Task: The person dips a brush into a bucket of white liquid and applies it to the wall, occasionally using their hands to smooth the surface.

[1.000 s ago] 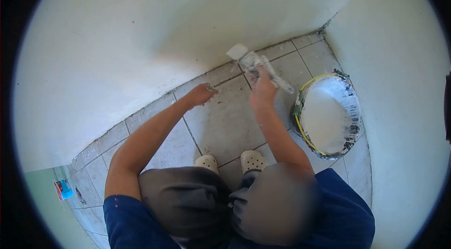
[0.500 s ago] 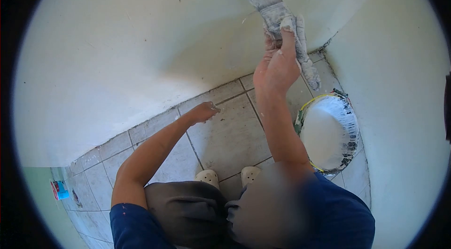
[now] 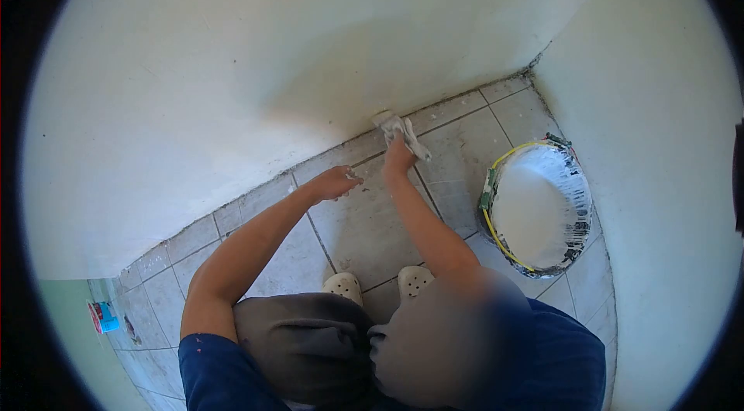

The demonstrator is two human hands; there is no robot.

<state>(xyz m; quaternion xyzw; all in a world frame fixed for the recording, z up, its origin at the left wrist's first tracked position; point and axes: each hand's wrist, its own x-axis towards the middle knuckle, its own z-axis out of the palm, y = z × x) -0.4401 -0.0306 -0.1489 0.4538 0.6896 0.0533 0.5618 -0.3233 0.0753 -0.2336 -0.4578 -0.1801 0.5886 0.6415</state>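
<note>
Closest are the person's two knees in grey trousers [image 3: 302, 341], bent up, with a blur over the right one. The dark blue shirt [image 3: 221, 372] shows at both sides, and its left sleeve has a few small pink spots. Just past the knees, two cream clogs [image 3: 342, 285] with round holes stand flat on the pale tile floor [image 3: 372, 233].

To the right on the floor is a big round bucket [image 3: 577, 247]. It has white paint [image 3: 535, 209] inside, and its rim and inner wall are messy with white and black marks. A yellow handle [image 3: 497, 233] with green bits on it lies along the near side of the rim.

The left hand [image 3: 333, 183] is out over the tiles with its fingers curled and white paint on the tips. I cannot tell if it is holding anything. The right hand [image 3: 399, 157] is a bit farther off, apart from the left, and wrapped tight around a paintbrush [image 3: 411, 135] covered in white. The brush's bristles are at the bottom of the pale wall [image 3: 194, 85], right where it meets the floor. A soft shadow [image 3: 341, 70] lies on that wall.

Far off at the left is a small red and blue tub [image 3: 108, 317].
</note>
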